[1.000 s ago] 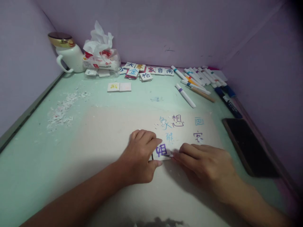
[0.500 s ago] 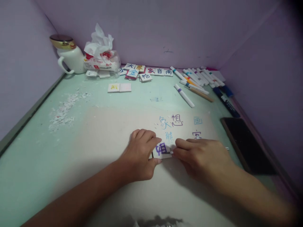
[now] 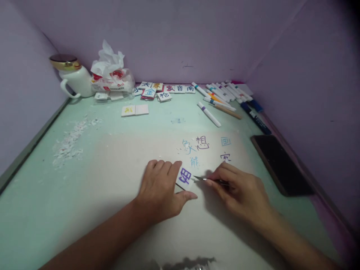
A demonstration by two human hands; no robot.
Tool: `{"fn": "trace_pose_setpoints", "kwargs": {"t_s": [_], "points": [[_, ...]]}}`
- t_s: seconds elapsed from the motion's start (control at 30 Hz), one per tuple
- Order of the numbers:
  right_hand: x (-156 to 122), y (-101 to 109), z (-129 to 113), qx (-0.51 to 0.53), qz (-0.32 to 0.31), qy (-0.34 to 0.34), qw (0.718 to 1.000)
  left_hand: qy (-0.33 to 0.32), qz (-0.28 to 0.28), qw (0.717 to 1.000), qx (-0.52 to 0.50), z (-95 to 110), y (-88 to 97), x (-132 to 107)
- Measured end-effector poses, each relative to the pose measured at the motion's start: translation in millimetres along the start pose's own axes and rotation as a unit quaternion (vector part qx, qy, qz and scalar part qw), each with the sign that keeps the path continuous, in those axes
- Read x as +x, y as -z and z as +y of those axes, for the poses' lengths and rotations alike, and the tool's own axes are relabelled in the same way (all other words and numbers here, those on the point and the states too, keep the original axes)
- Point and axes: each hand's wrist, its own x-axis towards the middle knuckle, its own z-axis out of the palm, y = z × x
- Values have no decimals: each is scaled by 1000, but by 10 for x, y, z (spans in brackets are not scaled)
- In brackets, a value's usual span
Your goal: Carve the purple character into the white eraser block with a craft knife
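Note:
A white square tile [image 3: 185, 177] with a purple character on its face sits at a slant on the pale work surface. My left hand [image 3: 161, 187] grips it from the left side, fingers along the upper edge and thumb near the lower edge. My right hand [image 3: 239, 185] is closed around a craft knife [image 3: 200, 178], whose pointed blade aims left. The blade tip is close to the tile's right side; whether it touches cannot be made out. Handwritten characters [image 3: 201, 143] in blue and purple stand on the surface just beyond the hands.
Scraps [image 3: 70, 144] lie at left. Along the back are a mug [image 3: 80, 83], a tissue pack [image 3: 112, 80], several lettered tiles [image 3: 180, 89] and marker pens [image 3: 209, 114]. Two more tiles [image 3: 135, 110] sit nearer. A dark phone [image 3: 281, 165] lies at right, near the purple wall [image 3: 168, 37].
The tile has been turned in my left hand, so its character now slants. My right hand has drawn back a little, and the knife blade shows clear of the tile's character.

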Motion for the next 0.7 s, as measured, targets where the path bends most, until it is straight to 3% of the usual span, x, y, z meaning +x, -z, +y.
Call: {"fn": "trace_pose_setpoints", "kwargs": {"t_s": [0.17,0.27,0.4,0.7], "points": [[-9,-71,0,-84,42,-11,996,-35,40,998,-20,-34,59,-11],[-49,-95,-11,-112,46,-4,993,-79,11,995,-57,-70,74,10],[-101,-160,-57,-78,52,-2,996,-94,-36,992,-73,-90,66,30],[-78,-251,-57,-30,89,28,995,-77,-20,995,-57,-93,30,42]]}}
